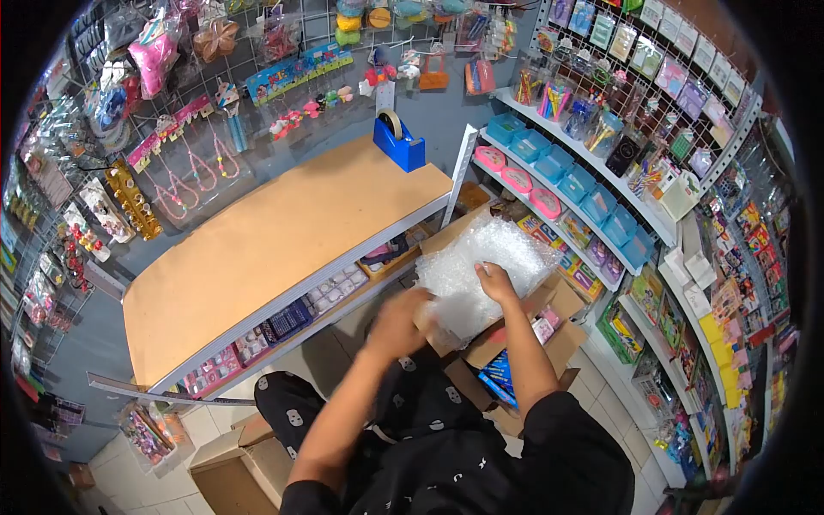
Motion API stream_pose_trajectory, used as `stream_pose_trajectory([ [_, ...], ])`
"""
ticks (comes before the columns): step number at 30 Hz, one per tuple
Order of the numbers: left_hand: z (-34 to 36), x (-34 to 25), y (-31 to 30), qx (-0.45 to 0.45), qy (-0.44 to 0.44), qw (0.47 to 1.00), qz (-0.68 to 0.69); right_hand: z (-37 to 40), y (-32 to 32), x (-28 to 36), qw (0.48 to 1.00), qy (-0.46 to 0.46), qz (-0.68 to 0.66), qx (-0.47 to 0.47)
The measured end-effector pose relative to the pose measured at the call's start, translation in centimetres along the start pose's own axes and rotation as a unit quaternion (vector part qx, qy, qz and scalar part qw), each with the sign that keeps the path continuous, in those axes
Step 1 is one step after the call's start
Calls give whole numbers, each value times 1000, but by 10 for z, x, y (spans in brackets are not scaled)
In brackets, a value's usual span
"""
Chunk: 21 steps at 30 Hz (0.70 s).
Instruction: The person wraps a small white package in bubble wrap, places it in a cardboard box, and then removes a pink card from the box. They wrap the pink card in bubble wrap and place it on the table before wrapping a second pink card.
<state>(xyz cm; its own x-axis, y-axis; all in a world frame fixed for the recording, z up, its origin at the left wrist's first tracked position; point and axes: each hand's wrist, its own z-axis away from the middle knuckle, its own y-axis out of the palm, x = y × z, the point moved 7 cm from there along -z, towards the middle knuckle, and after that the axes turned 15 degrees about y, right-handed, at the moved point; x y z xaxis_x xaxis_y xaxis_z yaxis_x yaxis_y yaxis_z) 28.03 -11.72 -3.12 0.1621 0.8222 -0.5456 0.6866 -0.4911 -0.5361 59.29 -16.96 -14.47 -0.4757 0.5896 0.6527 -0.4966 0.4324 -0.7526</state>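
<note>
A crumpled sheet of clear bubble wrap (481,257) lies over an open cardboard box (558,300) below the counter's right end. My right hand (495,281) rests on the wrap, fingers curled on its surface. My left hand (396,324) is blurred at the wrap's near-left edge, against the box flap; its grip is unclear. My knees in dark patterned trousers are under both arms.
A tan wooden counter (275,240) carries a blue tape dispenser (397,142). Under it, trays hold small goods (326,296). Shelves of blue bins and stationery (584,189) rise on the right. Packets hang on the wall grid (172,129). Another open carton (232,468) sits on the floor.
</note>
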Motion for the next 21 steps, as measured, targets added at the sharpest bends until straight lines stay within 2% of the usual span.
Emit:
stream_pose_trajectory([
  [2, 1, 17, 88, 140, 9, 989, 37, 1, -9, 0, 1000, 21, -3, -2],
  [4, 12, 46, 151, 192, -17, 981, -30, -7, -10, -8, 1000, -4, -8, -14],
  [8, 28, 77, 204, 309, -115, 940, -91, -10, -50, -6, 994, -68, -20, -80],
  [11, 21, 75, 206, 340, -134, 926, -99, -22, -111, 1, 994, -36, 58, -83],
  [13, 21, 79, 206, 349, -135, 922, -95, -6, -170, 34, 962, -125, 53, -238],
  [15, 25, 81, 208, 356, -139, 920, -85, 18, -217, 78, 972, -34, 40, -230],
  [18, 22, 87, 210, 342, -166, 924, -42, 44, -246, 127, 946, -156, 18, -285],
  [20, 17, 92, 208, 309, -207, 928, 17, 69, -234, 159, 955, -178, 39, -235],
  [21, 7, 88, 196, 263, -205, 942, 35, 80, -222, 172, 958, -193, 50, -208],
])
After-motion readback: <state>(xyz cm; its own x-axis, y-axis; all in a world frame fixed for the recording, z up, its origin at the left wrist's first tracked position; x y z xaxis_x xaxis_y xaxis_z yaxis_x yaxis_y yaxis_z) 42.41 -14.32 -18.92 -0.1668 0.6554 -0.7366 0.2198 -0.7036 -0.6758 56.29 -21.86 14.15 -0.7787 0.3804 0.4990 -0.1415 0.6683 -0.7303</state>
